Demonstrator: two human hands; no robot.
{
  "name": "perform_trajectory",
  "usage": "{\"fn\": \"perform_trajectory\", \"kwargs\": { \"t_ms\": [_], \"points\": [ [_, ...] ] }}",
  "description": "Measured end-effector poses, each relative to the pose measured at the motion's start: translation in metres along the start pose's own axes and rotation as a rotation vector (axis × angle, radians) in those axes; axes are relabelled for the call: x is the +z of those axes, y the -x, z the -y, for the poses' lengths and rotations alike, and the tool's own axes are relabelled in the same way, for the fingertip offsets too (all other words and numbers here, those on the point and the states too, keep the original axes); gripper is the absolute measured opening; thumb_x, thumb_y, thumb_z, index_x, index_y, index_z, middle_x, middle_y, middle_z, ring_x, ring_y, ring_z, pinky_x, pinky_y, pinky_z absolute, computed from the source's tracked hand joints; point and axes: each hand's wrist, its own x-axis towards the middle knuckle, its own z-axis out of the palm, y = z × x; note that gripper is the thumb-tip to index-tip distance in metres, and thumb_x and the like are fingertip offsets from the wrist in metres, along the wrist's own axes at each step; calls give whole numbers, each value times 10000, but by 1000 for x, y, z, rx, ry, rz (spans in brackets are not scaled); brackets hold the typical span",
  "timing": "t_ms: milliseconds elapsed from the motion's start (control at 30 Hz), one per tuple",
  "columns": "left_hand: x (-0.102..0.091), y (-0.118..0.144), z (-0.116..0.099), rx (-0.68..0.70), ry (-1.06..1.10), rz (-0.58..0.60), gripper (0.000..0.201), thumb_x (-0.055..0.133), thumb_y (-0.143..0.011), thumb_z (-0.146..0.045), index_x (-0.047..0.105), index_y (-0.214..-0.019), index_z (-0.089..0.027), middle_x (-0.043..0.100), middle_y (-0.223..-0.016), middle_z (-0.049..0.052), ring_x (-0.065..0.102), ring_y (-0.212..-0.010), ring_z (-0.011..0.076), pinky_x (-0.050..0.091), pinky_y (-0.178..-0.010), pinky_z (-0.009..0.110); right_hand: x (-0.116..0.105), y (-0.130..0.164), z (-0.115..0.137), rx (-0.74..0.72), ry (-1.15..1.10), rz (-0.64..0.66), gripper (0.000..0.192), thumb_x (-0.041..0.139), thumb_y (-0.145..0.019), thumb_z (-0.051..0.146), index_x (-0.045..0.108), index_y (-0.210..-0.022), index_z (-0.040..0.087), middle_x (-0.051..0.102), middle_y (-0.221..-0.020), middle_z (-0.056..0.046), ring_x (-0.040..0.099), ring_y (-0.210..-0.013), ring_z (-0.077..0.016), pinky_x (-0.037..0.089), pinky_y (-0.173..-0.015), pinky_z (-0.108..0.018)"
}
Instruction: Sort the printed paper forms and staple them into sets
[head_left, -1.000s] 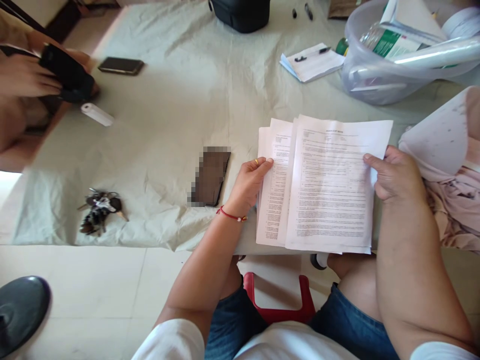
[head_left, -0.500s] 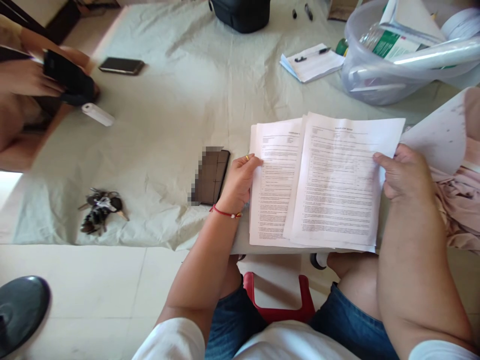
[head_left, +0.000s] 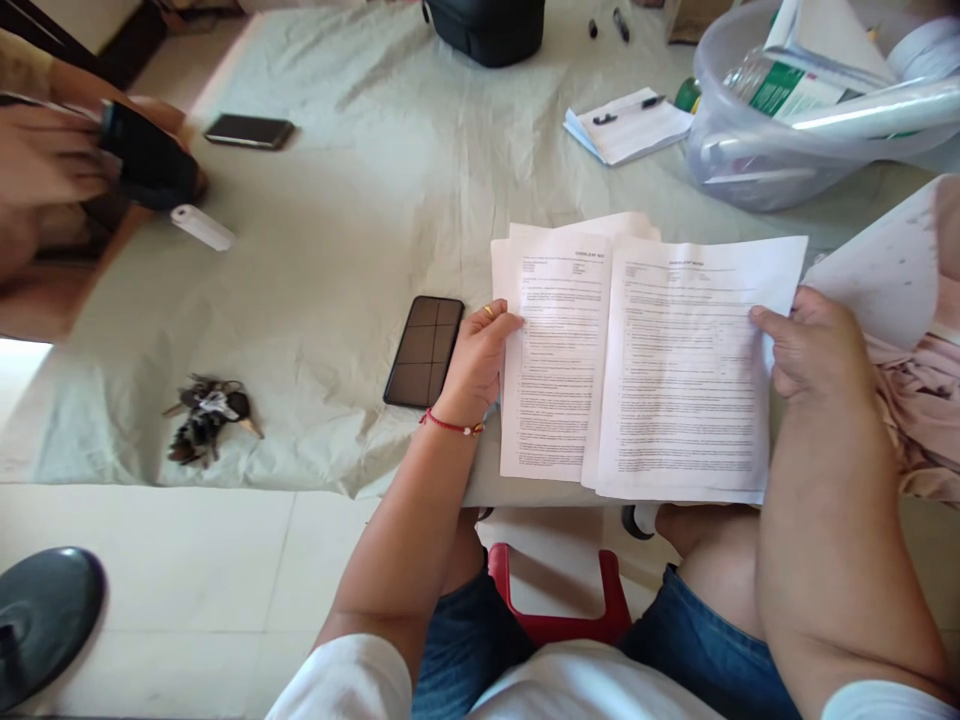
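head view: printed sheets held in two overlapping bundles, over the near edge of the covered table (head_left: 322,270). left hand (head_left: 482,355) grasps the left bundle (head_left: 551,380) by its outer edge, thumb on the printed face, fingers mostly hidden behind. right hand (head_left: 817,340) pinches the right bundle (head_left: 682,390) the same way, at its upper outer side. right bundle lies over the inner margin of the left one; another sheet (head_left: 636,222) juts out behind, above both. cannot tell whether the lower edges rest on the cloth.

handling notes (judgement): light, even thumb pressure should do; squeezing harder would likely crease the margins. inner edges have no finger visible on them, so sheets could slip or fan there; small, level moves of both wrists seem best. phone (head_left: 424,352) lies just beside the left hand, so that wrist wants care moving outward.
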Motion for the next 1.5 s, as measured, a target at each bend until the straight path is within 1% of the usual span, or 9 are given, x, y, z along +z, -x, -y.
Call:
{"fn": "perform_trajectory", "kwargs": {
  "t_ms": [200, 367, 567, 667, 800, 1100, 1233, 1333, 1500],
  "points": [
    [1, 1, 1, 0, 10, 22, 148, 838, -724, -245, 695, -754, -220, 736, -785, -5, 680, -719, 148, 560, -702, 265, 1, 0, -1, 6, -19, 27, 302, 830, -616, 216, 780, -913, 234, 790, -781, -11, 720, -675, -224, 634, -751, -387],
    [2, 2, 2, 3, -3, 2, 222, 889, -726, -288, 683, -793, -237, 752, -807, -3, 717, -767, 180, 592, -745, 301, 1, 2, -2, -2, -14, 39, 296, 857, -644, 233, 776, -928, 241, 794, -792, -8, 732, -695, -229, 640, -747, -384],
    [1, 1, 3, 25, 28, 9, 178, 868, -739, -273, 710, -802, -221, 769, -818, -4, 702, -736, 150, 577, -718, 277, 1, 2, -2, 3, -1, 28, 277, 834, -646, 211, 773, -916, 221, 788, -794, -21, 714, -675, -215, 614, -686, -346],
    [0, 0, 3, 41, 31, 40, 172, 844, -714, -246, 727, -838, -220, 784, -821, -3, 726, -744, 162, 587, -723, 287, 1, 2, -1, -1, -8, 23, 287, 822, -636, 202, 777, -918, 220, 792, -795, -16, 718, -677, -209, 615, -676, -335],
    [-2, -3, 4, 58, 35, 55, 237, 799, -638, -186, 731, -862, -225, 794, -813, -8, 759, -760, 194, 592, -700, 304, 2, 2, -1, 12, 2, 24, 301, 780, -635, 183, 783, -934, 219, 814, -837, -23, 727, -688, -205, 614, -646, -321],
    [-2, -5, 6, 95, 56, 29, 273, 807, -613, -168, 760, -873, -237, 794, -804, -29, 741, -704, 179, 590, -662, 308, 3, 1, -1, 22, -15, -6, 274, 787, -611, 165, 787, -877, 232, 829, -844, -27, 731, -708, -206, 592, -597, -292],
    [-3, -5, 8, 95, 56, 31, 259, 846, -636, -183, 758, -874, -230, 806, -845, -16, 753, -728, 181, 617, -713, 330, 5, 2, 1, 33, -23, -11, 269, 770, -603, 154, 784, -863, 220, 822, -820, -32, 724, -693, -201, 574, -569, -272],
    [-4, -6, 9, 109, 32, 25, 236, 878, -687, -239, 746, -882, -227, 808, -879, 1, 766, -774, 194, 631, -763, 353, 5, 2, 2, 34, -22, -16, 252, 768, -608, 158, 778, -852, 220, 821, -818, -30, 721, -683, -199, 577, -565, -276],
    [-6, -7, 10, 109, 9, 35, 213, 881, -734, -279, 750, -892, -225, 809, -890, 11, 768, -782, 194, 634, -774, 356, 5, 1, 0, 30, -1, -17, 242, 758, -617, 154, 776, -847, 225, 814, -817, -19, 706, -671, -183, 556, -561, -264]
  ]
}}
